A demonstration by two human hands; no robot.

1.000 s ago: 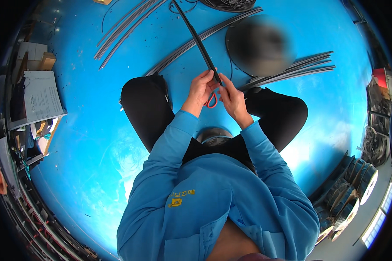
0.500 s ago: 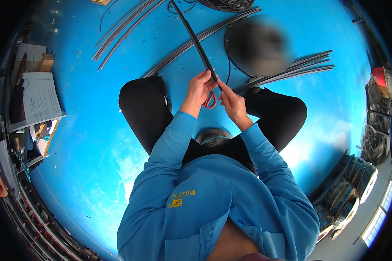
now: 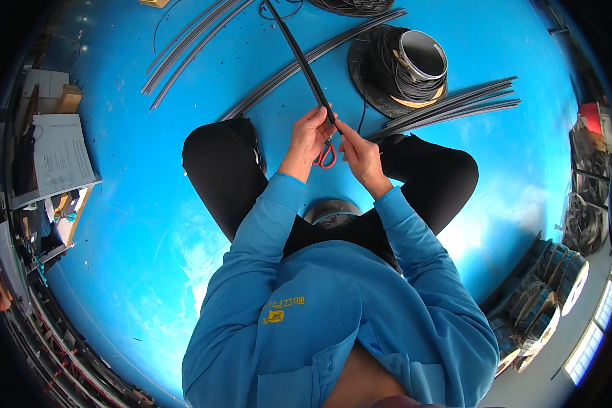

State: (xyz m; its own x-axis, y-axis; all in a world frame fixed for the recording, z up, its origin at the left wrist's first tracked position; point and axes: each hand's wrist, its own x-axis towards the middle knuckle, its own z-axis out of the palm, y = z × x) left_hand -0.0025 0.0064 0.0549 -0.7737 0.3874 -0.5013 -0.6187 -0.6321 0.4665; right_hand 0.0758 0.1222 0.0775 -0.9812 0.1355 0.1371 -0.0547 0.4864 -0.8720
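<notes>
A long black strip (image 3: pixel 298 54) runs from the far edge of the view down to my hands, between my bent knees. My left hand (image 3: pixel 309 141) is closed around it near its close end, thumb on top. At that end, the fingers of my right hand (image 3: pixel 362 160) pinch the strip, just right of the left fingers. Scissors with red handles (image 3: pixel 334 159) show under the left hand, between both hands. Their blades are hidden, and I cannot tell whether the left fingers hold them or they lie below.
A reel of black cable (image 3: pixel 387 61) stands ahead on the right, beside a bundle of grey-black strips (image 3: pixel 455 107). More long strips (image 3: pixel 279 75) lie ahead and far left. Shelving with papers (image 3: pixel 64 153) lines the left; several cable reels (image 3: pixel 537 299) stand at right.
Both hands keep their hold at nearly the same place. The right-hand fingers have shifted slightly on the strip's end. The reel, blurred before, now shows clearly.
</notes>
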